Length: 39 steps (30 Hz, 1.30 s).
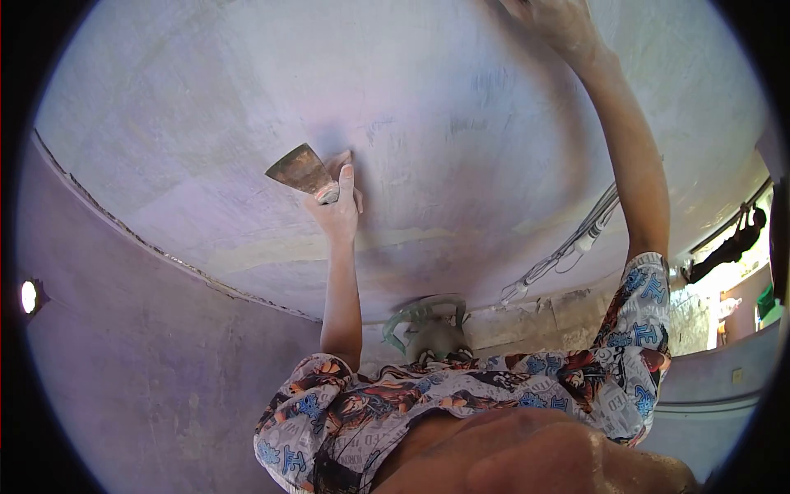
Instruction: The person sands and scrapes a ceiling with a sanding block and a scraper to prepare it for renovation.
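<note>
My left hand (pixel 336 216) is closed around the short handle of a putty knife (pixel 300 169), thumb pointing up. Its wide, stained metal blade tilts up to the left, close to the pale, patchy plastered wall (pixel 461 198). Whitish dust coats the fingers. My right arm stretches far up on the right, and my right hand (pixel 559 23) is close against the wall at the top edge of the view. The fingers of that hand are mostly cut off by the frame, so I cannot tell what they hold.
A bundle of loose wires (pixel 576 239) hangs at the wall on the right. A green plastic chair (pixel 424 313) is below, by my feet. A bright lamp (pixel 30 296) shines at far left. Another person (pixel 732 247) is by the bright opening at far right.
</note>
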### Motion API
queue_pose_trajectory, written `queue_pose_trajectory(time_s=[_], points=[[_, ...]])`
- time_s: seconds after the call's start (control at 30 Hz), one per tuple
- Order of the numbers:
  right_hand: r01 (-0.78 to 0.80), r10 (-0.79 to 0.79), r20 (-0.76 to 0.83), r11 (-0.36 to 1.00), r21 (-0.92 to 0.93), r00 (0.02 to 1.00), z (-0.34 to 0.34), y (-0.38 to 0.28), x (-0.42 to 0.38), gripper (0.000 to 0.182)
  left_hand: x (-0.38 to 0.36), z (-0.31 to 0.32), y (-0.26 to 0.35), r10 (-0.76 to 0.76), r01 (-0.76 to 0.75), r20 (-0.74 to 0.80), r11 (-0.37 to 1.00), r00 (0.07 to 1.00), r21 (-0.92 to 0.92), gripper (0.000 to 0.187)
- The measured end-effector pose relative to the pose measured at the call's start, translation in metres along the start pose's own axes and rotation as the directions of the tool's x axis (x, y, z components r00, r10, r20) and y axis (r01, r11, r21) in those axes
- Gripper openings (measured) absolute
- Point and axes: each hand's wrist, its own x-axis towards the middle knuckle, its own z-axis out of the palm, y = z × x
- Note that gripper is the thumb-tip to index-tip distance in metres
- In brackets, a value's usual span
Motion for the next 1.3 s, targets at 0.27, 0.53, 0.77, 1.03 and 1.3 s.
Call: queue_pose_trajectory(time_s=[0.27, 0.53, 0.77, 1.03, 1.3], points=[[0.134, -0.134, -0.010, 0.989, 0.063, 0.991, -0.050, -0.006, 0.028, 0.017, -0.022, 0.014, 0.036, 0.109, -0.104, 0.041, 0.989, 0.993, -0.105, 0.023], [0.134, -0.134, 0.095, 0.991, 0.008, 0.986, -0.094, -0.028, 0.031, 0.014, -0.046, 0.006, 0.059, 0.044, -0.042, 0.063, 0.998, 0.997, -0.042, 0.014], [0.454, -0.442, -0.207, 0.891, 0.010, 0.873, -0.074, -0.044, 0.082, 0.018, -0.059, -0.008, 0.063, 0.099, -0.096, 0.045, 0.994, 0.994, -0.061, 0.016], [0.342, -0.347, -0.024, 0.932, -0.121, 0.938, -0.088, -0.046, 0.081, 0.022, -0.064, -0.013, 0.073, 0.136, -0.121, 0.165, 0.988, 0.977, -0.097, 0.019], [0.479, -0.500, -0.073, 0.855, -0.199, 0.863, -0.093, -0.044, 0.081, 0.019, -0.069, -0.013, 0.072, 0.172, -0.145, 0.164, 0.975, 0.971, -0.165, 0.018]])
